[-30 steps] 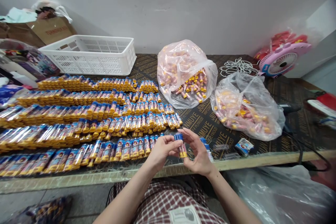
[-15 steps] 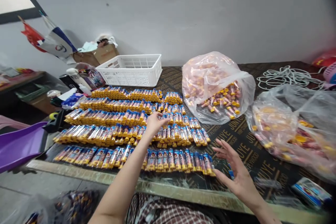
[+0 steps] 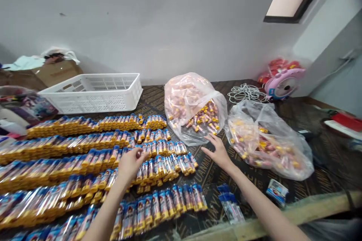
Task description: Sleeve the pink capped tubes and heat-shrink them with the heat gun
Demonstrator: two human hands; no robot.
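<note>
Rows of small clear tubes with blue tops and yellow bases point(image 3: 158, 205) lie on the dark plywood table. My left hand point(image 3: 130, 163) is over the middle rows, its fingers curled in toward the thumb. Whatever those fingers hold, if anything, is hidden. My right hand point(image 3: 219, 153) is held out with fingers apart and nothing in it. It is nearest the front of a clear plastic bag point(image 3: 186, 96), where pink tubes with yellow ends point(image 3: 207, 115) show at the opening.
A second bag of pink and yellow tubes point(image 3: 266, 143) sits to the right. At the back are a white plastic basket point(image 3: 118, 99), coiled white cord point(image 3: 246, 93) and a pink fan point(image 3: 285, 84). Flat blue-topped wrappers point(image 3: 230, 203) and a small box point(image 3: 277, 192) lie near the front edge.
The view has swung right, bringing the fan and a window frame into sight. My right hand has moved forward from the front edge to the bag. My left hand remains over the rows.
</note>
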